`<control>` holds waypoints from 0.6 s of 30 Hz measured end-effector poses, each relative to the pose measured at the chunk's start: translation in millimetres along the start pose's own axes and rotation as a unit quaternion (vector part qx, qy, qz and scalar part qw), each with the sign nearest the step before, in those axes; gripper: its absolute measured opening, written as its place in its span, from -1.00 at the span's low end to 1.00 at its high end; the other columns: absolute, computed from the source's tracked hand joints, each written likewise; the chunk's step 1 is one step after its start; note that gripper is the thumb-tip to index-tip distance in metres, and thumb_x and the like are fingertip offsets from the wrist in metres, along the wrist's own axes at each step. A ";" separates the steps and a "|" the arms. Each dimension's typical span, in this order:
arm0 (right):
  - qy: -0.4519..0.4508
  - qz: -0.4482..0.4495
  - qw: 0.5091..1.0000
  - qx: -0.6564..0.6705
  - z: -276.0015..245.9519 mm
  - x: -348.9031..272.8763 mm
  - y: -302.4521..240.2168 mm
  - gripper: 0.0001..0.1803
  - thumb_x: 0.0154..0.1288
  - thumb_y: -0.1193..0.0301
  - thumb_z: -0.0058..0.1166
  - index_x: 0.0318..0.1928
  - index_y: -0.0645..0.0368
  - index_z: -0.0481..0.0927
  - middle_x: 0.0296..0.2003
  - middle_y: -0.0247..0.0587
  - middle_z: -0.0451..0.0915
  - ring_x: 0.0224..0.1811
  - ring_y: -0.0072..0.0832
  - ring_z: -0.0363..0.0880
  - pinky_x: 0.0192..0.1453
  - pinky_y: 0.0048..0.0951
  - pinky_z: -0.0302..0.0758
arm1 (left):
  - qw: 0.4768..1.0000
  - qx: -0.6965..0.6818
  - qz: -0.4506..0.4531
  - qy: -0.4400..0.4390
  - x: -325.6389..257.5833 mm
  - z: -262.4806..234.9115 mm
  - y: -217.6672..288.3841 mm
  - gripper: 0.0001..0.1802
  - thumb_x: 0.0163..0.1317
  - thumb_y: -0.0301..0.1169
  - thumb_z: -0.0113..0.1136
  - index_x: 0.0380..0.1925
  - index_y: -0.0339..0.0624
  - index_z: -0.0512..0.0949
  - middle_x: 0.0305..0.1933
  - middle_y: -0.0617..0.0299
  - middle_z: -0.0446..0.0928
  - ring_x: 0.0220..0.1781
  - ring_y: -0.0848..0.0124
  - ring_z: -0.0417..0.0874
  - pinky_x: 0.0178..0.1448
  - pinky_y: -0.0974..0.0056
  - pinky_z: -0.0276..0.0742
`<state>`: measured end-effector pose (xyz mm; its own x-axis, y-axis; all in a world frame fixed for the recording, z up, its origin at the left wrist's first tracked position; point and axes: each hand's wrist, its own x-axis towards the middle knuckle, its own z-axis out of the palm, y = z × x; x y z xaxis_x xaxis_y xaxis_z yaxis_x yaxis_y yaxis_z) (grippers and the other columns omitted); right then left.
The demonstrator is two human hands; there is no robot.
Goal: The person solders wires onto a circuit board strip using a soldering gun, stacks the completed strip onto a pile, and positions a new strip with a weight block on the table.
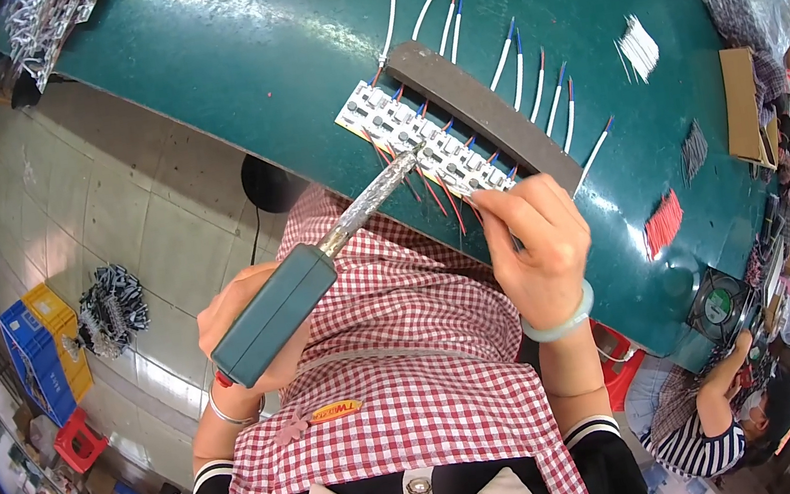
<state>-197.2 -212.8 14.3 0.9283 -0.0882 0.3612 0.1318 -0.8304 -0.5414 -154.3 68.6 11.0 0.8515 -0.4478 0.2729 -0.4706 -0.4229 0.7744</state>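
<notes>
My left hand [239,297] is wrapped round the dark green boxy handle of a soldering iron [275,314]. The iron's silvery barrel slants up to the right, its tip at the middle of a strip of white circuit boards [388,123]. At the strip's near right end, my right hand [544,244] pinches its edge between thumb and forefinger. Thin red wires [435,191] hang from the near edge of the strip. Along the far edge lies a long dark bar [488,115], and white wires with coloured ends [498,61] stick out beyond it.
On the green table [221,89] lie bundles of white wires [638,48], grey wires [694,152] and red wires [662,223]. A cardboard box [744,107] and a fan [717,305] are at the right. A co-worker [702,421] sits at lower right. Crates [46,352] stand left.
</notes>
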 end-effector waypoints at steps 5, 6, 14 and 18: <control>0.020 0.007 1.000 0.012 -15.5 5.6 -15.3 -0.75 -0.08 0.77 0.31 -0.33 0.25 0.69 -0.49 -0.19 0.55 -0.43 -0.30 0.55 -0.33 -0.37 0.45 | 1.000 0.000 -0.025 0.011 -3.2 -0.9 -2.4 -0.71 -0.21 -0.68 0.31 -0.35 -0.45 0.64 -0.31 -0.02 0.67 -0.28 0.13 0.78 -0.20 0.28 0.68; 0.024 0.002 0.999 0.023 -14.0 9.0 -15.3 -0.75 -0.07 0.77 0.30 -0.34 0.24 0.69 -0.49 -0.20 0.55 -0.43 -0.30 0.54 -0.33 -0.38 0.45 | 1.000 0.001 -0.023 0.007 -1.8 -1.2 -2.4 -0.72 -0.20 -0.69 0.31 -0.35 -0.45 0.64 -0.31 -0.02 0.67 -0.28 0.12 0.78 -0.20 0.29 0.68; 0.011 0.003 0.999 0.040 21.1 17.4 -0.5 -0.78 -0.03 0.72 0.28 -0.33 0.20 0.70 -0.51 -0.22 0.53 -0.44 -0.32 0.52 -0.32 -0.35 0.40 | 1.000 -0.028 -0.008 -0.002 -7.0 -1.1 -10.9 -0.69 0.01 -0.59 0.36 -0.18 -0.44 0.63 -0.28 0.03 0.62 -0.36 0.31 0.64 -0.25 0.32 0.53; 0.004 0.006 0.999 0.037 25.7 18.2 0.7 -0.79 -0.03 0.69 0.28 -0.34 0.17 0.68 -0.51 -0.25 0.50 -0.44 -0.31 0.51 -0.32 -0.32 0.39 | 0.999 -0.041 -0.025 -0.010 -5.7 -1.4 -9.8 -0.71 -0.01 -0.62 0.35 -0.22 -0.46 0.62 -0.31 0.01 0.62 -0.38 0.30 0.65 -0.26 0.32 0.54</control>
<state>-171.3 -200.8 1.0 0.9272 -0.1029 0.3601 0.1457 -0.7867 -0.5999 -154.3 76.4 2.7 0.8686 -0.4432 0.2218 -0.4059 -0.3793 0.8315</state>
